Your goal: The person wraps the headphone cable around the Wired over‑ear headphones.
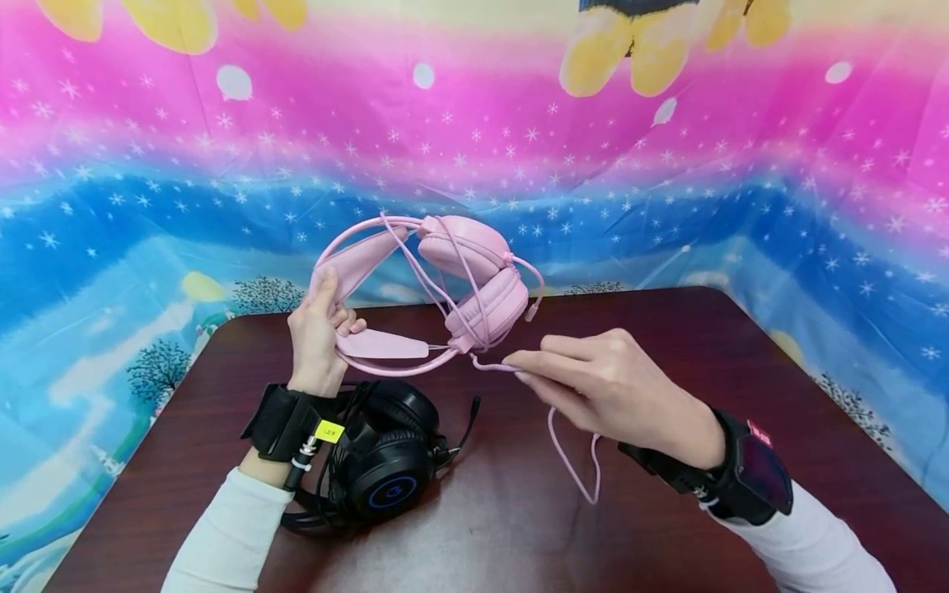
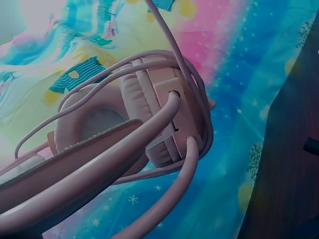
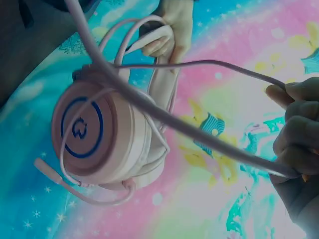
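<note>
The pink headset (image 1: 445,284) is held in the air above the far part of the dark brown table (image 1: 667,346), clear of its surface. The headband is gripped by the left hand (image 1: 315,333), with the thumb lying up along the outer band and the fingers curled round the padded inner strap. The two ear cups are folded against each other at the right end of the band, and several turns of the pink cable (image 1: 571,461) are wrapped over them (the turns are seen most plainly in the left wrist view, where they cross the cup wall (image 2: 169,99)).

The cable is pinched by the right hand (image 1: 600,383) between thumb and fingertips, just below and to the right of the ear cups. From this pinch a taut run leads up to the cups, and a slack loop hangs below the hand over the table. In the right wrist view the outer cup face is shown with a blue ring mark (image 3: 82,129), and the short microphone stalk (image 3: 47,169) projects from beneath it.

A black headset (image 1: 385,461) with a blue ring on its cup lies on the table, directly beneath the left wrist. A starred pink and blue cloth (image 1: 667,165) hangs behind the table.
</note>
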A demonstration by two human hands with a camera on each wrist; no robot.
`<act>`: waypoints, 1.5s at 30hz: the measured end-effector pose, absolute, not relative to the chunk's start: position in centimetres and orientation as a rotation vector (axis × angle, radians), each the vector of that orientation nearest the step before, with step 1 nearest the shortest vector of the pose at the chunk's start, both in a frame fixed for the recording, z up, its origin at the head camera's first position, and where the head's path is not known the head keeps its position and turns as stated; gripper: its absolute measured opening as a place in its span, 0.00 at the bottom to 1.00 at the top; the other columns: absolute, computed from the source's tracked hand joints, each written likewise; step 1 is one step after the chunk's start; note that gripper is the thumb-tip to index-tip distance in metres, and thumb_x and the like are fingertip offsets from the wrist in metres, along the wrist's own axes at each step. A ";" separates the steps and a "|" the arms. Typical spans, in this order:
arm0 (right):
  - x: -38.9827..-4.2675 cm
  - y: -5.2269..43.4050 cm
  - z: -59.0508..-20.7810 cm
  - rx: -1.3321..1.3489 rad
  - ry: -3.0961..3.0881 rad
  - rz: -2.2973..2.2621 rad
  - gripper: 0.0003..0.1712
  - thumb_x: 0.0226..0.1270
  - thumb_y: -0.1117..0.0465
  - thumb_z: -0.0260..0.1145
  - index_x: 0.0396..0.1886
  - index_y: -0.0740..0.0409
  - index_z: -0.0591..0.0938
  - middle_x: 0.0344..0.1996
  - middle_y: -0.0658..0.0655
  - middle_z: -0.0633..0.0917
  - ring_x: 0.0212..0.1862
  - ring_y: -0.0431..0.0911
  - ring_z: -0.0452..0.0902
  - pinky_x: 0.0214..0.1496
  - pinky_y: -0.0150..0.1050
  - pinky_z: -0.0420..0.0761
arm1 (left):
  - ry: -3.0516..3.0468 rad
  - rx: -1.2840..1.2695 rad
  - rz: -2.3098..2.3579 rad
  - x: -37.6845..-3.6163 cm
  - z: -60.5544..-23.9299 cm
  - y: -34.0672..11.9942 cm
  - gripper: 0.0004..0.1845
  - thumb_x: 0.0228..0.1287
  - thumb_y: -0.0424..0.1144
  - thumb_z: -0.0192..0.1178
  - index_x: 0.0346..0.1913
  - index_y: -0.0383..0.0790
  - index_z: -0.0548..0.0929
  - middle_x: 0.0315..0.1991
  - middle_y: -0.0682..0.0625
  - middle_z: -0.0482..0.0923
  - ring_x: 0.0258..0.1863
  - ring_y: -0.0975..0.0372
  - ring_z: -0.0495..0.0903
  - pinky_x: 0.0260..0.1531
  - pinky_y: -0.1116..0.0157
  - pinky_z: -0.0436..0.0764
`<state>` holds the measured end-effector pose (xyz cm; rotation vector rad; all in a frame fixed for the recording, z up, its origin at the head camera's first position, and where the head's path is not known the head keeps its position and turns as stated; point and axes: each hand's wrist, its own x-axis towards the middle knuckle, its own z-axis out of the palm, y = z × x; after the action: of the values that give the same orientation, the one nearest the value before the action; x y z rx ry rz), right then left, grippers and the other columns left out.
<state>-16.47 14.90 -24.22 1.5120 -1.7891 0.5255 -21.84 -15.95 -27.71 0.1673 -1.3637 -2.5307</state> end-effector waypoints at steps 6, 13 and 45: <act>-17.1 15.0 -23.3 1.452 -1.833 0.512 0.17 0.87 0.57 0.58 0.43 0.61 0.90 0.23 0.48 0.82 0.19 0.33 0.64 0.22 0.26 0.66 | -1.435 0.138 -2.473 -21.7 -27.9 -15.9 0.19 0.87 0.45 0.53 0.31 0.45 0.65 0.17 0.58 0.56 0.16 0.69 0.59 0.24 0.74 0.70; -18.1 15.1 -22.2 1.484 -1.811 0.622 0.18 0.83 0.54 0.65 0.42 0.63 0.92 0.28 0.53 0.90 0.22 0.37 0.73 0.25 0.28 0.71 | -1.486 0.102 -2.470 -21.7 -28.1 -16.1 0.19 0.87 0.46 0.52 0.32 0.46 0.66 0.17 0.58 0.55 0.16 0.70 0.59 0.26 0.74 0.69; -19.8 17.2 -17.4 1.371 -2.410 0.770 0.11 0.66 0.69 0.78 0.48 0.57 0.93 0.20 0.42 0.77 0.21 0.36 0.54 0.27 0.33 0.58 | -1.723 -0.083 -2.391 -21.4 -28.3 -15.7 0.14 0.88 0.39 0.51 0.35 0.46 0.74 0.16 0.60 0.57 0.17 0.70 0.59 0.26 0.73 0.68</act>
<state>-19.79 17.15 -17.40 1.3712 -2.4097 0.7697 -21.42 -15.71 -28.34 -0.0828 -1.7232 -2.3912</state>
